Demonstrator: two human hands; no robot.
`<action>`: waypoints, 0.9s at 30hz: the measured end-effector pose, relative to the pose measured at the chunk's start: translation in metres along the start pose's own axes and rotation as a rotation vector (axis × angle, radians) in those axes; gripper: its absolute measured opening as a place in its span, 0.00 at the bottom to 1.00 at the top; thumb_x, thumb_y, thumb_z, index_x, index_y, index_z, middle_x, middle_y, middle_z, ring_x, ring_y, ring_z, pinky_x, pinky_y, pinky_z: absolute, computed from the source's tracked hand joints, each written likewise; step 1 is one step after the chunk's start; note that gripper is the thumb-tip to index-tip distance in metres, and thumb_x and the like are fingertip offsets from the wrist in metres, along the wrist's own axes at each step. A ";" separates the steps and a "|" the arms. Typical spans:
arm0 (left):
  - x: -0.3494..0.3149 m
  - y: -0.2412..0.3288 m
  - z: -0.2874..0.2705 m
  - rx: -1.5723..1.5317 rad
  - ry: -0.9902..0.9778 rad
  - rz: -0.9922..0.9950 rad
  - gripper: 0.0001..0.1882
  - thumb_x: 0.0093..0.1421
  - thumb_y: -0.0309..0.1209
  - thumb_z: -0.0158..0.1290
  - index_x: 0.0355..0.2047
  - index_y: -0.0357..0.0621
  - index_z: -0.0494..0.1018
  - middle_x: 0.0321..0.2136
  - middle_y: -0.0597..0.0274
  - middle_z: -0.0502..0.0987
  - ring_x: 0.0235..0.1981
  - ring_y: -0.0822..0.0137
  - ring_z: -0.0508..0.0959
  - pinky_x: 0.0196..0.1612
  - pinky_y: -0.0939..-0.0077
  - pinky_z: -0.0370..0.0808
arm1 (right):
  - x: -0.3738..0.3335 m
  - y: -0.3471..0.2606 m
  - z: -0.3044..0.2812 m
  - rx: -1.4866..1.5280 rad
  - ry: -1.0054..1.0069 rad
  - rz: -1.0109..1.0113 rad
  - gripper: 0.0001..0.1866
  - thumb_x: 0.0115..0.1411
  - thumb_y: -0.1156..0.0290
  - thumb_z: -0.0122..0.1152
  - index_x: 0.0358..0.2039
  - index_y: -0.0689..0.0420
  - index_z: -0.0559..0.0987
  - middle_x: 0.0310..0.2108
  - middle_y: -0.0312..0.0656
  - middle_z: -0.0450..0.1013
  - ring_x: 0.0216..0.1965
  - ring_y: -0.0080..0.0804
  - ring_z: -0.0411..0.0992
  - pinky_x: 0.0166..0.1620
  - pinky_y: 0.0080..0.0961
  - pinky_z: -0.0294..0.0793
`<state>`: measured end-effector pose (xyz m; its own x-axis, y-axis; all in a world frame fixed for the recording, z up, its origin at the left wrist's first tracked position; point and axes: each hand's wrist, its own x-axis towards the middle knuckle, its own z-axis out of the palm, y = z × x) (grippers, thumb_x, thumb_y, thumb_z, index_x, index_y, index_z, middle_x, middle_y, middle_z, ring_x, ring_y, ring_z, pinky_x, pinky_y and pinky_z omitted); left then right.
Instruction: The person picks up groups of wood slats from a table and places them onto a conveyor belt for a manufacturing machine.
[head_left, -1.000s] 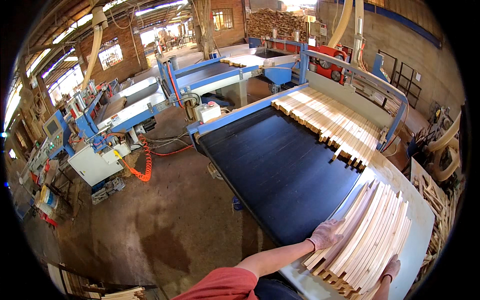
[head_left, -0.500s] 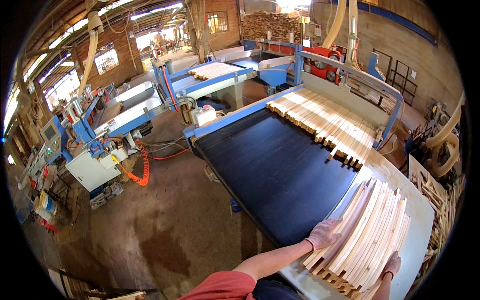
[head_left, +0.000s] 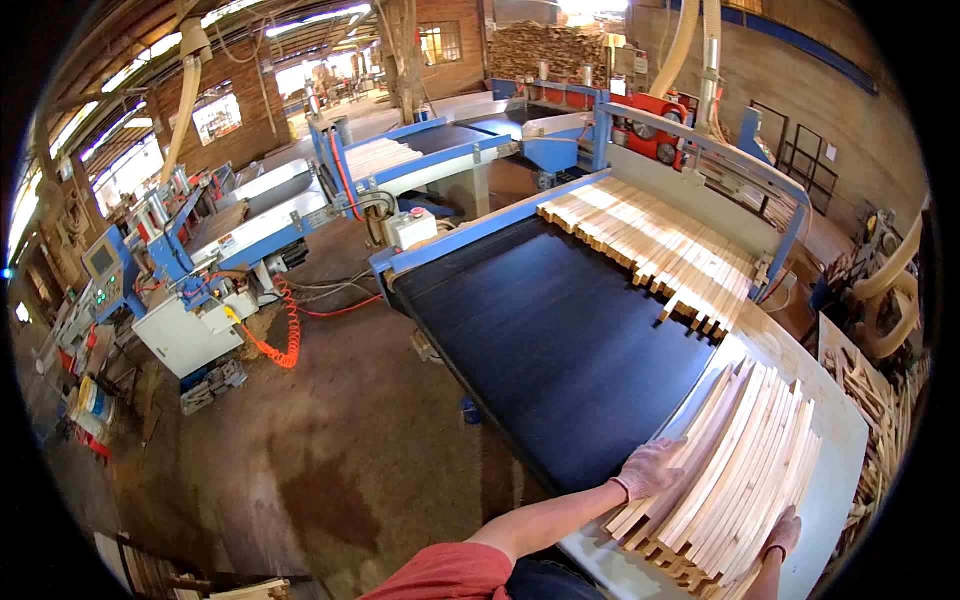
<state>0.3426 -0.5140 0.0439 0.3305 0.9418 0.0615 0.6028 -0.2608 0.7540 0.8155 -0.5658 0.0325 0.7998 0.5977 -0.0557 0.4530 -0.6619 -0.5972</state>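
Observation:
A bundle of pale wooden strips [head_left: 735,450] lies side by side on the smooth grey table [head_left: 845,420] at the lower right. My left hand [head_left: 651,470], in a knitted work glove, grips the bundle's left edge near its close end. On the opposite edge my right hand [head_left: 784,534], also gloved, is closed against the outermost strips, its fingertips partly hidden. Between them the strips are squeezed together, with uneven ends towards me. Beyond, a row of similar wooden strips [head_left: 660,250] rests on the black conveyor belt [head_left: 560,340].
A blue frame [head_left: 790,195] spans the belt's right side. Farther off, another conveyor carries more strips [head_left: 385,155]. At left stand a white machine cabinet [head_left: 190,335] and a coiled orange air hose [head_left: 292,335]. Scrap wood [head_left: 880,410] is piled beyond the table's right edge.
On the far conveyor, the batch of strips has travelled left. Both hands and the bundle between them stay practically in place.

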 end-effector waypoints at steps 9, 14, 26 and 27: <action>0.005 -0.017 0.024 -0.002 0.137 0.029 0.39 0.67 0.45 0.58 0.74 0.43 0.62 0.60 0.41 0.74 0.62 0.42 0.74 0.67 0.53 0.70 | 0.056 0.046 0.032 0.230 -0.076 -0.022 0.38 0.75 0.41 0.50 0.56 0.71 0.77 0.52 0.58 0.80 0.48 0.54 0.79 0.55 0.46 0.77; -0.003 0.015 -0.014 -0.037 -0.099 -0.058 0.41 0.69 0.45 0.55 0.78 0.45 0.55 0.72 0.39 0.64 0.72 0.42 0.64 0.75 0.54 0.61 | 0.063 0.059 0.025 0.073 -0.040 -0.057 0.40 0.74 0.39 0.45 0.57 0.69 0.78 0.54 0.61 0.80 0.53 0.59 0.78 0.58 0.46 0.75; -0.008 0.011 -0.010 -0.045 -0.051 -0.056 0.41 0.69 0.43 0.57 0.77 0.44 0.56 0.72 0.37 0.64 0.72 0.41 0.65 0.75 0.53 0.61 | 0.024 0.031 0.004 -0.318 0.039 -0.166 0.48 0.76 0.34 0.35 0.53 0.73 0.82 0.54 0.66 0.79 0.56 0.61 0.77 0.63 0.45 0.71; -0.010 0.015 -0.017 -0.057 -0.074 -0.056 0.41 0.68 0.43 0.57 0.77 0.44 0.56 0.71 0.37 0.64 0.71 0.41 0.65 0.74 0.53 0.62 | 0.023 0.030 0.003 -0.318 0.031 -0.143 0.48 0.76 0.33 0.35 0.53 0.73 0.82 0.54 0.66 0.79 0.56 0.61 0.77 0.63 0.45 0.71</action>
<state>0.3359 -0.5232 0.0660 0.3514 0.9358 -0.0289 0.5806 -0.1936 0.7908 0.8456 -0.5703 0.0108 0.7287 0.6838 0.0376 0.6575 -0.6832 -0.3177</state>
